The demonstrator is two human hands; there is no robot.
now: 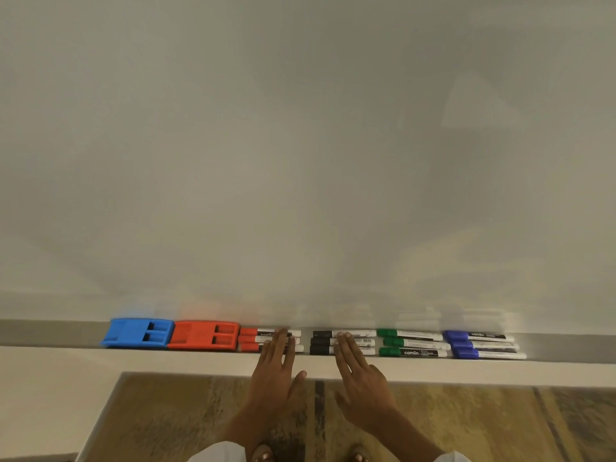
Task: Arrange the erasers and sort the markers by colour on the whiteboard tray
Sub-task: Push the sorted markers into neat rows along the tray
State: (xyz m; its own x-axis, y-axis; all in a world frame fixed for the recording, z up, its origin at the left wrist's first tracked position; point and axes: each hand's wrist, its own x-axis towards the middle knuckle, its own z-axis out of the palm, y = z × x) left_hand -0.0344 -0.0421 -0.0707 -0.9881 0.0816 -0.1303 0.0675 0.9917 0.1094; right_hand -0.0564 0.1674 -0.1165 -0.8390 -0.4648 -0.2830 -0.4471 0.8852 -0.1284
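Red markers [270,341] and black markers [343,342] lie mid-tray, left hand [275,378] flat on red trio, right hand [361,385] flat on black; fingers extended, gripping nothing. Likely final squaring: press lightly, nudge ends flush, avoid rolling. Tray [566,348] holds, left to right: blue eraser [136,333], red eraser [203,335], red, black, green markers [413,343], blue markers [483,345].

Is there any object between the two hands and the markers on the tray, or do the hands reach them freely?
Nothing visible blocks them. The left hand lies flat on the red markers, and the right hand lies flat on the black markers.
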